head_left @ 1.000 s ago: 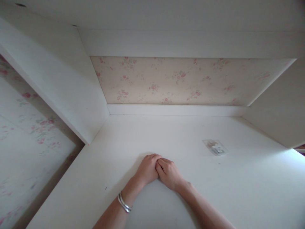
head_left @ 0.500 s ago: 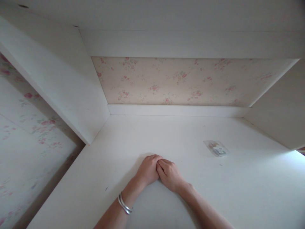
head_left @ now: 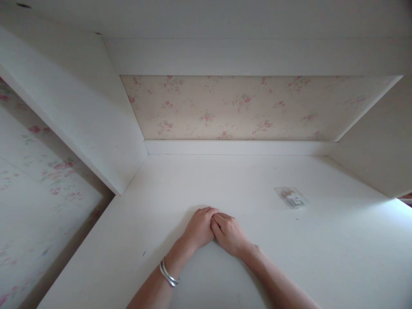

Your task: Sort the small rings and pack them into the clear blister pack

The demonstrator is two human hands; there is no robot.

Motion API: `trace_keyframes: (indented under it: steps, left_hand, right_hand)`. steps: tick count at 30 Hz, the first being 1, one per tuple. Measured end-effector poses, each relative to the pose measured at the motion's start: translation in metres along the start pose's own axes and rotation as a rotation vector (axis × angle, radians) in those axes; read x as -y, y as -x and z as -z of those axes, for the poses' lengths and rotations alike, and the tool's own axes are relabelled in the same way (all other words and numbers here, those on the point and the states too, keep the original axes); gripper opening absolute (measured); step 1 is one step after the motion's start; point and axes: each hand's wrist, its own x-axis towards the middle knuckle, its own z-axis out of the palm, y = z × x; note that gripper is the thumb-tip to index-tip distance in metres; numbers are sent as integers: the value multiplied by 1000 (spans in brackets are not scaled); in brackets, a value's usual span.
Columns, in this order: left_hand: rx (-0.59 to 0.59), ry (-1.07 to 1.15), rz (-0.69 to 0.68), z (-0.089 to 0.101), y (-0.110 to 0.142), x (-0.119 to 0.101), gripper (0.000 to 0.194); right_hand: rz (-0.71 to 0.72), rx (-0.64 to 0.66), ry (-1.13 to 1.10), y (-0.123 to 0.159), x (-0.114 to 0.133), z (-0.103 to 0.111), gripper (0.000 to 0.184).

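My left hand [head_left: 201, 226] and my right hand [head_left: 228, 234] rest together on the white desktop [head_left: 238, 180], pressed against each other at the fingers. Both are closed, with the fingers curled. The right thumb lies along the left hand's side, and the undersides of both hands are hidden. No object shows in either hand. A silver bangle [head_left: 168, 274] circles the left wrist. Off to the right of my hands, a small clear plastic packet [head_left: 292, 198] lies flat; its contents are too blurred to name.
White side panels stand at the left [head_left: 96, 116] and right [head_left: 373, 141] of the desktop. A white shelf [head_left: 225, 25] hangs overhead. Floral wallpaper [head_left: 206, 107] shows behind, above a low back strip [head_left: 238, 147]. A small dark mark [head_left: 143, 254] is at the left.
The view has shifted very slightly. Both hands stay together in the same place, and the plastic packet has not been moved.
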Motion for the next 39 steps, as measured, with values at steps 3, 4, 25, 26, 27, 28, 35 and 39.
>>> trace_keyframes:
  steps: [3,4,25,26,27,28,35,39]
  left_hand:
    - [-4,0,-7,-1,0,1,33]
    - [-5,0,-8,-1,0,1,33]
    - [-2,-22,-18,-4,0,5,32]
    - [-2,-24,-18,-4,0,5,32]
    - [-2,-25,-18,-4,0,5,32]
    - [-2,-27,-18,-4,1,5,32]
    - [-5,-30,-27,-4,1,6,34]
    - [-1,-23,-33,-3,0,5,35]
  right_hand:
    - [2,-1,2,0,0,0,25]
    - [3,-2,6,0,0,0,25]
    - [9,0,54,0,-2,-2,25]
    - [9,-1,53,0,-2,-2,24]
    - [9,-2,52,0,-2,-2,24]
    - [10,-2,49,0,-2,-2,24]
    - [11,6,35,0,-1,1,24]
    - [21,0,54,0,-1,0,25]
